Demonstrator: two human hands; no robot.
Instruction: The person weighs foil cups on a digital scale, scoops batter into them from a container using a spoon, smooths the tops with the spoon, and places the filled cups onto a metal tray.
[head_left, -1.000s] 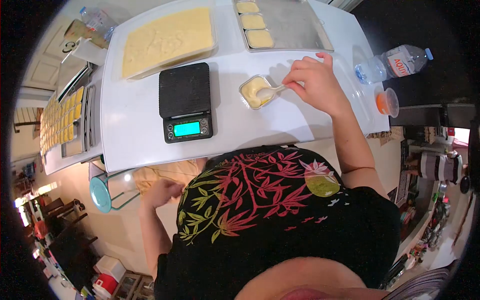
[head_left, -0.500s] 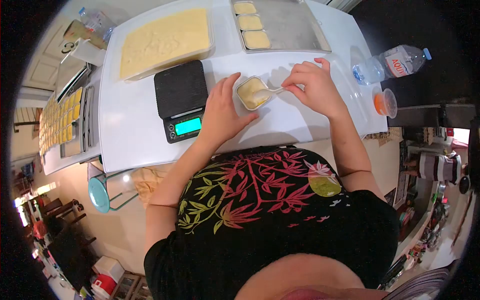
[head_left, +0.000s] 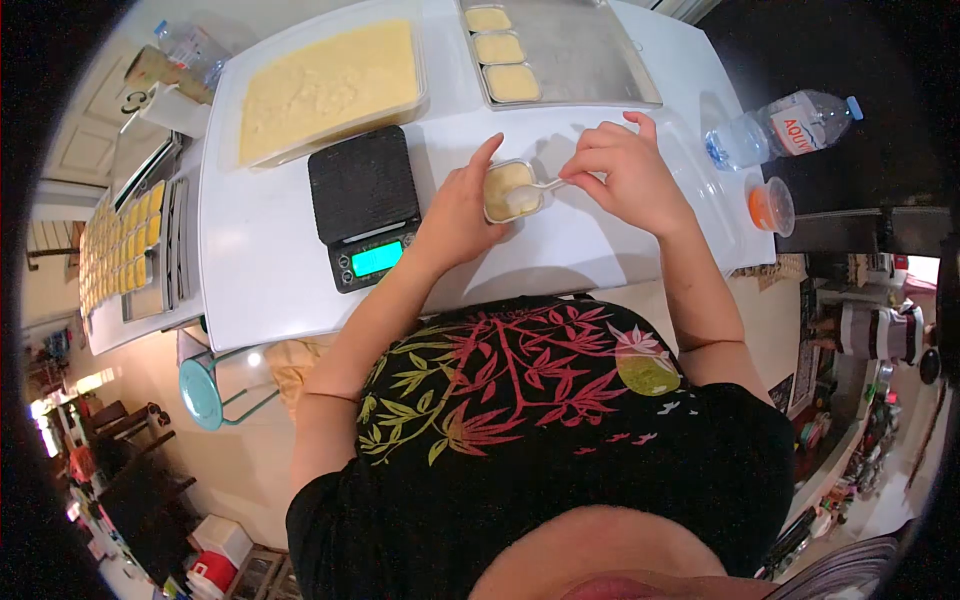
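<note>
Cup (head_left: pixel 503 178) sits on the worktop (head_left: pixel 600 248) right of the scale (head_left: pixel 362 185), left hand (head_left: pixel 460 215) curved around its scale-facing side, fingers spread, right hand (head_left: pixel 622 178) pinching the spoon (head_left: pixel 543 186) inside; sideways spoon pressure could tip it, should left-hand contact (unclear) be slack.

Rounded-square tub (head_left: pixel 516 218): small, upright, pale-rimmed, pale yellow mixture (head_left: pixel 499 186) inside; sits within the curve of the left fingers (head_left: pixel 484 153). White spoon (head_left: pixel 540 188): bowl in the mixture, handle slanted, end pinched between the right fingers (head_left: pixel 577 168).
</note>
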